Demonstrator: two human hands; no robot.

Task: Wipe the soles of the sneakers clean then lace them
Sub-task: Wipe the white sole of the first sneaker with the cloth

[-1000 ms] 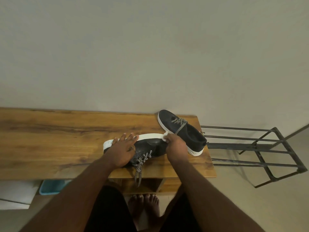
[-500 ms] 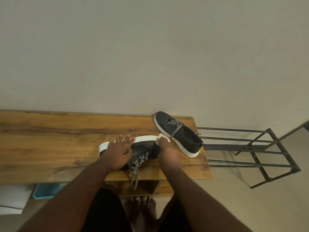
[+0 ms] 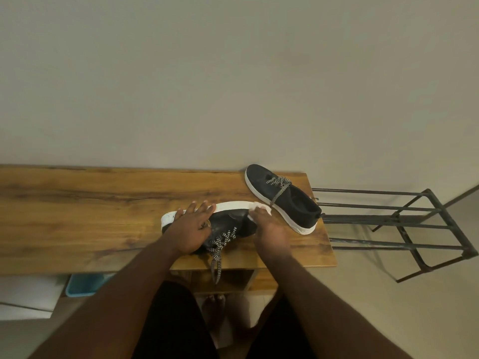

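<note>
Altogether two sneakers [image 3: 281, 198], two hands [image 3: 190, 230].

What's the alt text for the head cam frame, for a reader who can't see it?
A person's left hand lies spread on a black sneaker tipped on its side on a wooden table, while the right hand presses a white wipe against the end of its white sole. A second sneaker sits upright near the table's right end, beside a metal rack.
</note>
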